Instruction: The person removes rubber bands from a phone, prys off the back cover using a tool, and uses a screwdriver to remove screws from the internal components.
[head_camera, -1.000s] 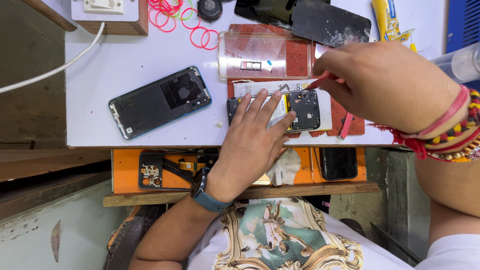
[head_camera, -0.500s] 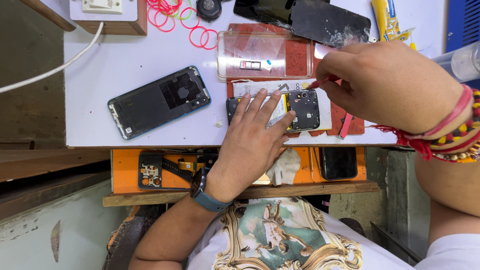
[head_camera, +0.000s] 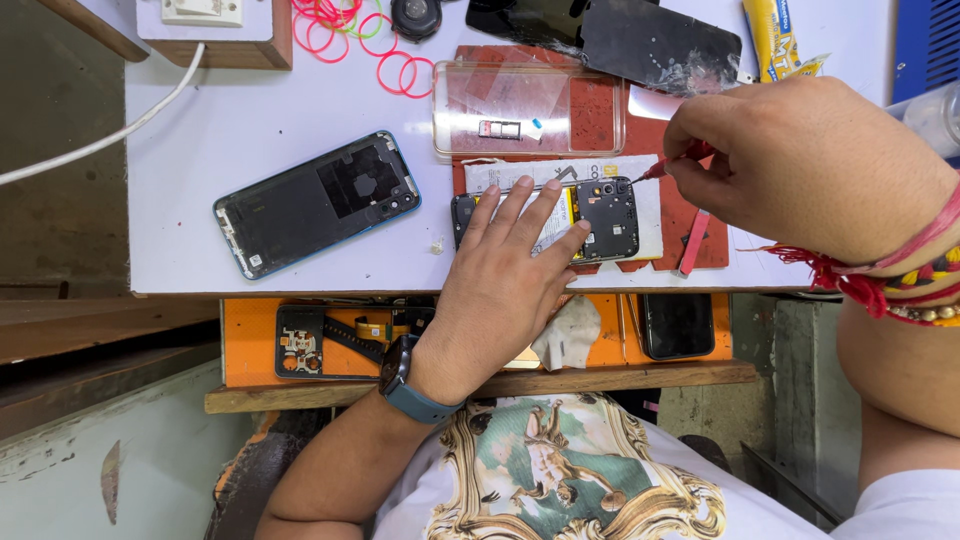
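Pressing flat w/ fingers spread, the left hand (head_camera: 505, 280) pins the opened phone (head_camera: 600, 215) on a red mat (head_camera: 690, 215) near the front edge of the white worktable (head_camera: 210, 130); just below that edge an orange tray shelf (head_camera: 250, 340) holds small parts & a dark handset. The right hand (head_camera: 800, 165) is pinched shut on a thin red-handled screwdriver (head_camera: 665, 165), tip at the phone's top corner. Farther back: a detached back cover (head_camera: 315, 200) to the left, a clear case (head_camera: 530, 110), pink rubber bands (head_camera: 360, 30), a wooden switch box (head_camera: 215, 25) w/ white cable; grey wall & floor at left.
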